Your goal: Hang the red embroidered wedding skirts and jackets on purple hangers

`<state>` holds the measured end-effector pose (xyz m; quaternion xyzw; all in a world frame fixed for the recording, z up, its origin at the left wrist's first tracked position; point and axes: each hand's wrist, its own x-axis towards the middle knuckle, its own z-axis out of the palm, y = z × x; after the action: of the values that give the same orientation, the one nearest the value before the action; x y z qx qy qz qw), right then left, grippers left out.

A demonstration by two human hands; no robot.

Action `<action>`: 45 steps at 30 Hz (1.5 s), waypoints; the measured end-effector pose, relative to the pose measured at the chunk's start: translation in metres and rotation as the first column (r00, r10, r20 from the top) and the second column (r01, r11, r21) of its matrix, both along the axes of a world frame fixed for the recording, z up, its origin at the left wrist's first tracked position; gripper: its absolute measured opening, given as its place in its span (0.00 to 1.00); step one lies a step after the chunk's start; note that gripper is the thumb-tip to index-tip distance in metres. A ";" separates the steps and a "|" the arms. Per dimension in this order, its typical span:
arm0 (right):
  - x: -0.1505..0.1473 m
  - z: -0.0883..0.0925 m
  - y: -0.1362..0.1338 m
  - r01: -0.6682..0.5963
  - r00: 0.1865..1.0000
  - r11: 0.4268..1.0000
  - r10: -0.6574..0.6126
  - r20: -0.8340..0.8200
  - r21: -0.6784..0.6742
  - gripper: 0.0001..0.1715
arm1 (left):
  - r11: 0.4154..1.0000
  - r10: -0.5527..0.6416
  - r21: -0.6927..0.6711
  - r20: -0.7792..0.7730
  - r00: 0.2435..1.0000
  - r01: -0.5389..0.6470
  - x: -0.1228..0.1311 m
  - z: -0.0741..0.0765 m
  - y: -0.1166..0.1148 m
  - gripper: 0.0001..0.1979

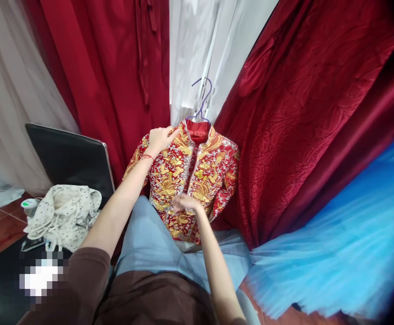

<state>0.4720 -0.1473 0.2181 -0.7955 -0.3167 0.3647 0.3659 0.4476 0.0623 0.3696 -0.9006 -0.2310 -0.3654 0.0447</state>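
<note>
A red jacket [169, 174] with gold and silver embroidery hangs in front of me on a purple hanger [201, 106]. Its front edges part slightly down the middle, and its lower end is by my knees. At the jacket's left shoulder in the picture, my left hand [161, 138] is closed over the cloth, a red cord round its wrist. My right hand [186, 203], a little blurred, is at the lower front near the opening. Its fingers are stretched out and grip nothing; I cannot tell whether they touch the embroidery.
Red curtain-like cloth [108, 67] and a patterned red fabric [285, 135] flank white cloth [186, 49]. At left stand a dark chair-like panel [71, 158] and a dotted white cloth bundle [64, 214]. Blue tulle [335, 239] spreads at lower right.
</note>
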 end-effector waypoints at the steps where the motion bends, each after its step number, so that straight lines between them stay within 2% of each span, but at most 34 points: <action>1: 0.008 0.029 0.005 -0.022 0.999 0.997 0.019 0.040 0.074 0.09 | 1.000 0.000 -0.004 0.004 1.000 0.000 0.000 0.000 0.000 0.36; 2: 0.017 0.059 0.011 -0.025 0.991 0.982 0.000 0.132 0.189 0.10 | 1.000 -0.001 -0.010 0.009 1.000 0.002 0.000 0.000 0.000 0.36; 3: 0.025 0.086 0.016 -0.061 0.927 0.923 -0.089 0.364 0.381 0.12 | 1.000 -0.004 -0.016 0.015 1.000 0.004 0.000 0.000 -0.001 0.36; 4: 0.034 0.112 0.020 -0.087 0.804 0.855 -0.243 0.543 0.511 0.14 | 1.000 -0.008 -0.019 0.019 1.000 0.009 -0.001 0.000 -0.002 0.36; 6: 0.053 0.149 0.027 -0.056 0.483 0.777 -0.529 0.698 0.627 0.19 | 1.000 -0.017 -0.022 0.021 1.000 0.017 -0.002 0.000 -0.003 0.35; 8: 0.073 0.165 0.030 0.005 0.212 0.783 -0.609 0.765 0.622 0.28 | 0.999 -0.019 -0.027 0.018 1.000 0.019 -0.003 0.000 -0.005 0.34; 9: 0.084 0.165 0.029 0.043 0.132 0.804 -0.593 0.794 0.594 0.32 | 0.999 -0.020 -0.032 0.017 1.000 0.021 -0.004 0.001 -0.005 0.34; 10: 0.094 0.161 0.028 0.071 0.091 0.832 -0.555 0.827 0.551 0.34 | 0.999 -0.022 -0.040 0.018 1.000 0.022 -0.004 0.001 -0.005 0.34; 13: 0.122 0.139 0.022 0.086 0.066 0.900 -0.434 0.899 0.428 0.33 | 0.997 -0.037 -0.061 0.021 0.999 0.038 -0.003 0.001 -0.004 0.34; 16: 0.135 0.125 0.021 0.088 0.033 0.902 -0.426 0.904 0.422 0.29 | 0.996 -0.050 -0.067 0.039 0.998 0.053 0.000 -0.006 -0.005 0.33; 19: 0.137 0.125 0.024 0.109 0.029 0.882 -0.463 0.886 0.458 0.26 | 0.997 -0.064 -0.023 0.120 0.991 0.067 0.004 -0.021 -0.018 0.35; 23: 0.136 0.130 0.027 0.094 0.047 0.890 -0.452 0.891 0.446 0.25 | 0.986 -0.165 0.029 0.152 0.975 0.163 0.012 -0.042 -0.046 0.53; 26: 0.137 0.131 0.025 0.095 0.041 0.902 -0.427 0.903 0.422 0.25 | 0.992 -0.120 -0.013 0.165 0.979 0.124 0.021 -0.049 -0.060 0.59; 30: 0.137 0.133 0.022 0.096 0.043 0.921 -0.382 0.923 0.377 0.26 | 0.995 -0.095 -0.010 0.116 0.989 0.096 0.023 -0.050 -0.058 0.55; 33: 0.135 0.134 0.021 0.090 0.052 0.927 -0.371 0.927 0.365 0.26 | 0.986 -0.162 0.044 0.054 0.985 0.159 0.003 -0.049 -0.035 0.46; 36: 0.134 0.136 0.022 0.085 0.057 0.927 -0.371 0.927 0.366 0.24 | 0.974 -0.206 0.090 -0.023 0.978 0.207 -0.029 -0.034 0.004 0.38; 38: 0.133 0.137 0.022 0.082 0.068 0.930 -0.364 0.929 0.359 0.23 | 0.971 -0.200 0.116 -0.092 0.976 0.209 -0.049 -0.012 0.033 0.32; 40: 0.134 0.139 0.022 0.070 0.091 0.936 -0.350 0.932 0.344 0.22 | 0.983 -0.112 0.132 -0.132 0.985 0.129 -0.063 0.015 0.059 0.26; 42: 0.135 0.140 0.022 0.054 0.117 0.941 -0.337 0.934 0.333 0.22 | 0.991 0.024 0.133 -0.126 0.992 -0.007 -0.070 0.039 0.079 0.21; 45: 0.136 0.139 0.021 0.045 0.135 0.940 -0.341 0.930 0.338 0.21 | 0.985 0.172 -0.003 -0.047 0.984 -0.173 -0.068 0.055 0.096 0.25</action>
<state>0.6077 -0.1265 0.3575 -0.8265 -0.4103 -0.3251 0.2069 0.3801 0.1584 0.4250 -0.8857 -0.3083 -0.3382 0.0785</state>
